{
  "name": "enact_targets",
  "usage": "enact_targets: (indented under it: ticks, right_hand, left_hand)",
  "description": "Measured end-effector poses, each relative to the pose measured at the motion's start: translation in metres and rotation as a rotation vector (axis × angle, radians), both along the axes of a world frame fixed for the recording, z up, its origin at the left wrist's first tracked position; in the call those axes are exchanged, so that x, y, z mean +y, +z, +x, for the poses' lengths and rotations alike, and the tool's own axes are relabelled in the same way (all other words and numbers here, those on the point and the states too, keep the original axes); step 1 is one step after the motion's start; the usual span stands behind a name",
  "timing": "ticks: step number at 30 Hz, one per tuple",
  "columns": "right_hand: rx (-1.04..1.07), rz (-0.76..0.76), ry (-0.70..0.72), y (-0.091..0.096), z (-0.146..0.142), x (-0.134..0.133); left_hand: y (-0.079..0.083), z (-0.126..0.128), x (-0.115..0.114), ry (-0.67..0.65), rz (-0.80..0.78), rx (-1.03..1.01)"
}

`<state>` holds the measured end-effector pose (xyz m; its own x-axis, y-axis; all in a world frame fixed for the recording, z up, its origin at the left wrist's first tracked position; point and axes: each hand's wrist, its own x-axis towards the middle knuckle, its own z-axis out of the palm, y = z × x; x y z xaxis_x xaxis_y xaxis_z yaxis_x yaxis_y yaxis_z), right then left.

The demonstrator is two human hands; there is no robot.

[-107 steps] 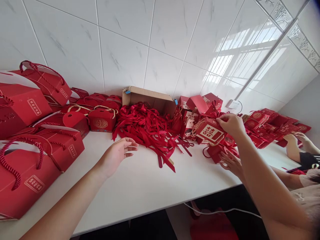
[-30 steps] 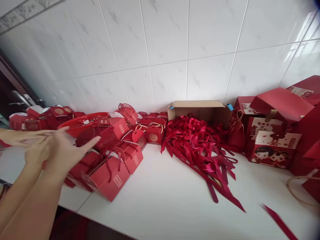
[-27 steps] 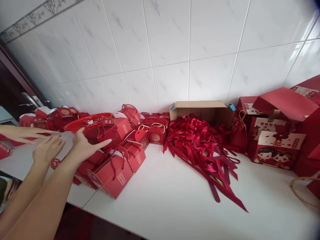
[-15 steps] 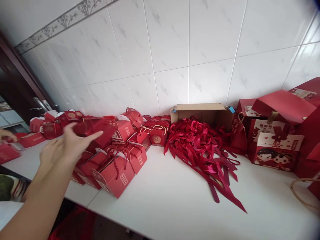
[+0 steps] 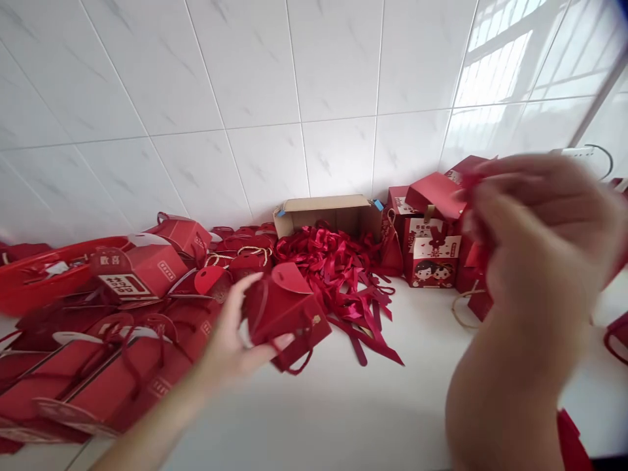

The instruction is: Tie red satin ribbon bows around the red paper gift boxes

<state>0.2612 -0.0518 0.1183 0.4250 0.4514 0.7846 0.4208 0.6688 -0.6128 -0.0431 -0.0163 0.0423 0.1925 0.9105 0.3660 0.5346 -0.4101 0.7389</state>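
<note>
Pinching the small red box [image 5: 289, 314] with the left grip [image 5: 230, 343], just above the white worktop [image 5: 343, 412], beside the ribbon pile [image 5: 338, 261]. Cannot tell for the right grip [image 5: 540, 242]: raised, blurred.

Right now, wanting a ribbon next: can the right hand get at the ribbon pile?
Probably yes: the right hand is raised, blurred, with bare counter between it and the ribbon pile, whose near edge lies uncovered.

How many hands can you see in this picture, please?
2: the left hand, lower centre, holds a small red gift box; the right hand, raised near the camera, is blurred, something red at its fingers.
</note>
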Motion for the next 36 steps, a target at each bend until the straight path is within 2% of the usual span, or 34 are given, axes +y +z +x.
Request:
enact_targets:
  ticks: [1, 3, 5, 6, 8, 11, 14, 17, 19, 21, 27, 36]
  right_hand:
    - [-0.057, -0.062, 0.036, 0.001, -0.001, 0.005]
    - [-0.216, -0.282, 0.144, 0.001, -0.003, 0.018]
    - [-0.386, -0.51, 0.23, -0.003, -0.006, 0.032]
    - [-0.468, -0.582, 0.253, -0.006, -0.008, 0.039]
    - [-0.63, -0.671, 0.289, -0.012, -0.012, 0.05]
    - [-0.781, -0.744, 0.335, -0.02, -0.019, 0.062]
    - [-0.822, -0.762, 0.337, -0.024, -0.026, 0.068]
    - [-0.823, -0.774, 0.354, -0.024, -0.029, 0.067]
    - [-0.814, -0.774, 0.363, -0.022, -0.029, 0.064]
    - [-0.805, -0.771, 0.353, -0.02, -0.029, 0.059]
    - [-0.818, -0.77, 0.321, -0.014, -0.033, 0.047]
    - [-0.87, -0.742, 0.34, -0.016, -0.041, 0.045]
  left_hand:
    - [-0.015, 0.011, 0.009, 0.012, -0.029, -0.005]
    - [-0.042, 0.025, 0.021, 0.107, -0.053, 0.109]
    - [-0.055, 0.027, 0.023, 0.076, -0.138, 0.228]
    - [-0.055, 0.024, 0.021, 0.043, -0.166, 0.282]
    - [-0.043, 0.013, 0.013, -0.011, -0.168, 0.375]
    - [-0.005, -0.001, 0.01, -0.057, -0.134, 0.487]
    - [0.031, 0.0, 0.028, -0.093, -0.171, 0.549]
    - [0.049, 0.011, 0.055, -0.249, -0.182, 0.607]
    - [0.052, 0.019, 0.068, -0.342, -0.205, 0.659]
    - [0.05, 0.025, 0.075, -0.371, -0.226, 0.695]
    - [0.039, 0.033, 0.078, -0.396, -0.167, 0.681]
    - [0.031, 0.021, 0.086, -0.384, -0.16, 0.686]
